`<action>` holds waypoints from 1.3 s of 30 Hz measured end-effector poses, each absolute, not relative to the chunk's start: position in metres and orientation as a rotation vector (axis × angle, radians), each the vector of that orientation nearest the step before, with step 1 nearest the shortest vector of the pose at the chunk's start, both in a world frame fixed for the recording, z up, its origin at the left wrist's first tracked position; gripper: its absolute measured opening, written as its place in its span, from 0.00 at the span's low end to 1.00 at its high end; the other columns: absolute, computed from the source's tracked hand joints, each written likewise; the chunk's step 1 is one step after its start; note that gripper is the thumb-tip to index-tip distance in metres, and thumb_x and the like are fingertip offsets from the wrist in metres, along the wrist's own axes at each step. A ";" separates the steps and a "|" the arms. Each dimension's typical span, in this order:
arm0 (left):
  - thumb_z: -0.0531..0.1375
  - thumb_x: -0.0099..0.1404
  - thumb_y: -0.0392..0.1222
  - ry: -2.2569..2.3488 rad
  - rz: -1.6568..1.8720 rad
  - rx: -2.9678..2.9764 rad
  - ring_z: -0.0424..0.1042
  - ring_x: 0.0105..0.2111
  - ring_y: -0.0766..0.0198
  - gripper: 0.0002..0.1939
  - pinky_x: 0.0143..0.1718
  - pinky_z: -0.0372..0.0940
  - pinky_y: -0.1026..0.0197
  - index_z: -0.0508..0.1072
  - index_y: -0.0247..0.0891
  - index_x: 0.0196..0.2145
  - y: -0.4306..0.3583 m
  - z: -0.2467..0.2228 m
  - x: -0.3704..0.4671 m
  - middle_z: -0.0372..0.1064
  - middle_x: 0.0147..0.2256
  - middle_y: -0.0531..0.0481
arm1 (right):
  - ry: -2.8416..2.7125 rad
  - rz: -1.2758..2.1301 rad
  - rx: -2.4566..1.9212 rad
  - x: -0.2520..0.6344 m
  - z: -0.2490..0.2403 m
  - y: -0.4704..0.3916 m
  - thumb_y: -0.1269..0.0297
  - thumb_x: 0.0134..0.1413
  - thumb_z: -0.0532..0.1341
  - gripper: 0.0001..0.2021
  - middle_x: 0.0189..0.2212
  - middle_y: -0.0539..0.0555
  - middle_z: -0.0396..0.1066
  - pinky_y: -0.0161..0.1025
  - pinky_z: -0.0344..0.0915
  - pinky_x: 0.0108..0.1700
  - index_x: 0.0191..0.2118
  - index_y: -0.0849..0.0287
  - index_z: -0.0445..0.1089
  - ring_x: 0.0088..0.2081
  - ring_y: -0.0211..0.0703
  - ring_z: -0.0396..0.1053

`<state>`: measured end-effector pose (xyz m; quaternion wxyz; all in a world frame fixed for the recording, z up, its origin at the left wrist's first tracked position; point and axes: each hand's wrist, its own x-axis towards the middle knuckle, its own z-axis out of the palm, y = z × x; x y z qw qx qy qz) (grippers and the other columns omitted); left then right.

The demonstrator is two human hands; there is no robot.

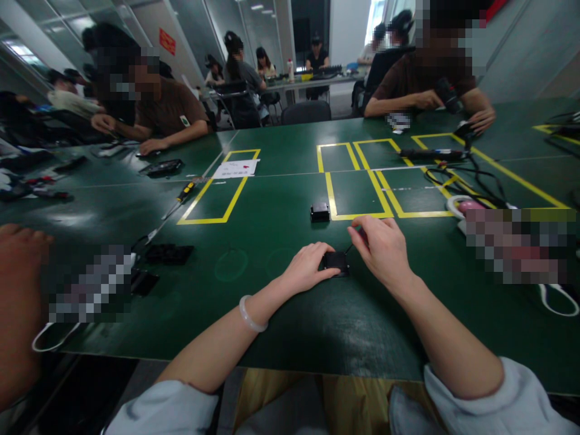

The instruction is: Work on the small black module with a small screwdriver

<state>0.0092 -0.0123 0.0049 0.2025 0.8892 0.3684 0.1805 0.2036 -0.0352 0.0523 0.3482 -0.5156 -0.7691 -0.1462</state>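
Note:
On the green table in front of me lies a small flat black box-like part [336, 264]. My left hand [310, 264] grips it from the left, with the thumb along its near edge and the fingers over its far side. Just to the right, my right hand [383, 244] is raised with thumb and forefinger pinched together. A thin dark rod [349, 248] runs from that pinch toward the part's right edge; its kind is too small to tell. Farther back, a second black block [319, 212] stands apart from both hands.
Yellow tape outlines [362, 215] mark the table [272, 320]. Black parts [168, 254] and a yellow-black screwdriver [186, 191] lie to the left. Black cables [492, 181] and a blurred-out device [516, 244] are at right. Co-workers sit opposite; someone's arm [20, 302] reaches in at left.

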 end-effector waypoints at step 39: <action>0.60 0.63 0.53 1.022 0.518 2.489 0.67 0.43 0.55 0.19 0.45 0.63 0.54 0.65 0.39 0.45 -0.011 0.003 0.009 0.67 0.42 0.46 | -2.017 -0.373 -1.351 0.203 0.051 -0.034 0.61 0.63 0.52 0.10 0.27 0.51 0.70 0.39 0.57 0.39 0.41 0.60 0.66 0.29 0.40 0.66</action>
